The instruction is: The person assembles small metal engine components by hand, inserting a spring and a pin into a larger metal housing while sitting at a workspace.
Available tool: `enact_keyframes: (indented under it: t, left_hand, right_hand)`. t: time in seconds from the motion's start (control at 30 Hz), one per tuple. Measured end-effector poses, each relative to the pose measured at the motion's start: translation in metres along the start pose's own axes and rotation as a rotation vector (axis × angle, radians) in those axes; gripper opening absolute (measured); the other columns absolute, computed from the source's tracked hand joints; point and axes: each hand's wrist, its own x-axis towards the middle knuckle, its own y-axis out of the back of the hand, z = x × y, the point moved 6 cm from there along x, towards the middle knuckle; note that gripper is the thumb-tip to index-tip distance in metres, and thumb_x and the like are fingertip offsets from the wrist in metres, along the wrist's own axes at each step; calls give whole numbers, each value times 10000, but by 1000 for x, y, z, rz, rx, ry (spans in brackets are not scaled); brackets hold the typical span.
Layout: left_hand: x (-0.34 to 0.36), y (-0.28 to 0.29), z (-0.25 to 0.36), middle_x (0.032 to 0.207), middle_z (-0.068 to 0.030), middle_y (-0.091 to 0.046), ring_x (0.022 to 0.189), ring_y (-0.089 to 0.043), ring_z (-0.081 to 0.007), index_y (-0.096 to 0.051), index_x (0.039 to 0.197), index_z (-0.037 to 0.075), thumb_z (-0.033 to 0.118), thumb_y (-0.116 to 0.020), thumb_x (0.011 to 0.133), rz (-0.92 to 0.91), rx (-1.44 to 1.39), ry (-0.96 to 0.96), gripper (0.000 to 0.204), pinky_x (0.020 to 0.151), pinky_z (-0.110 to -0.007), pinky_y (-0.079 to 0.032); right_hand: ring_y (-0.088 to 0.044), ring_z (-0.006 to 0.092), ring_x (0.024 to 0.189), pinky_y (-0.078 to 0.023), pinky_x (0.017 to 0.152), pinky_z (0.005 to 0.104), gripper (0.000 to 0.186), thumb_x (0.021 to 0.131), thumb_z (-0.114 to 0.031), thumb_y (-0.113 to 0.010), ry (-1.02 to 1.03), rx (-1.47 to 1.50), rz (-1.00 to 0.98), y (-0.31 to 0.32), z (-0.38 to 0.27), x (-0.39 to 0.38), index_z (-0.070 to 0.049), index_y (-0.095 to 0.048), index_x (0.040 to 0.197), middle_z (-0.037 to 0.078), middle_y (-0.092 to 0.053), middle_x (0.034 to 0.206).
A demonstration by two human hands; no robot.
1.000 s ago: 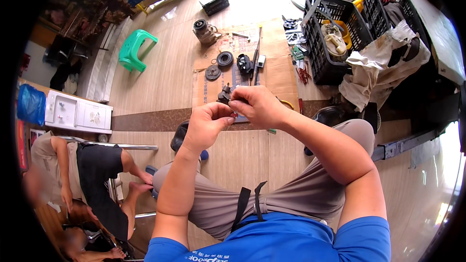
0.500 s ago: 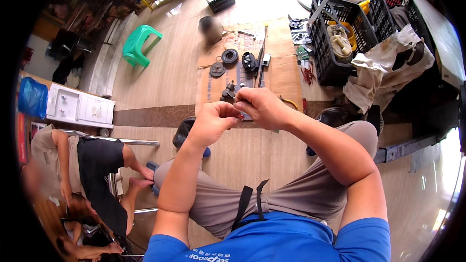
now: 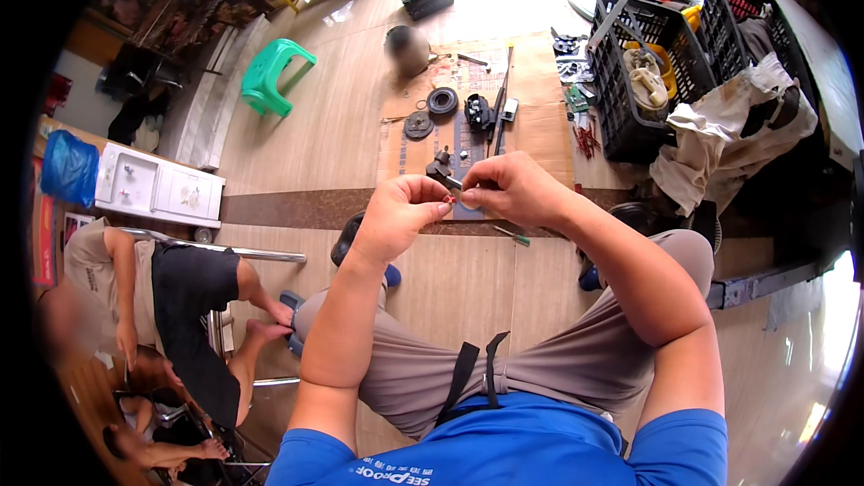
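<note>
My left hand [image 3: 403, 214] pinches a small red piece [image 3: 450, 200] at its fingertips. My right hand [image 3: 513, 191] is closed in a pinch just right of it; what it holds is too small to make out. Just beyond both hands sits a dark metal assembly [image 3: 440, 164], partly hidden by my fingers, on a cardboard sheet [image 3: 540, 153]. Farther along the sheet lie a black ring [image 3: 442, 101], a grey disc [image 3: 418, 124], a black component [image 3: 479, 112], a small white part [image 3: 509, 110] and long rods. A green-handled screwdriver [image 3: 511, 235] lies below the cardboard's edge.
A seated person [image 3: 184, 306] is at my lower left, with another behind. A white cabinet [image 3: 157, 189] and green stool [image 3: 277, 76] stand left. Black crates [image 3: 630, 126], draped cloth [image 3: 706, 139] and loose tools are right; a black box [image 3: 427, 0] sits at the back.
My fingertips have separated slightly, so the red piece shows more clearly between them. The view has shifted a little, and the screwdriver shows more fully beside my right forearm.
</note>
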Motion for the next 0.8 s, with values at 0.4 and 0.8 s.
enact_keyframes:
  t: [0.4, 0.8]
  left_hand:
    - [0, -8, -5, 846, -38, -673, 759, -617, -85, -659, 940, -29, -43, -664, 807, 15, 139, -13, 133, 694, -215, -502]
    - [1, 1, 2, 844, -46, -660, 715, -608, -112, -634, 960, -8, -14, -645, 844, -32, -240, -107, 116, 665, -236, -501]
  right_hand:
    - [-610, 210, 677, -481, 642, 326, 119, 848, -119, -649, 171, -236, -3, -6, -14, 0, -6, -642, 887, 147, -625, 747]
    - [-502, 75, 654, -442, 595, 269, 165, 887, -151, -629, -196, 348, 41, -17, 39, 5, 12, -655, 892, 53, -584, 666]
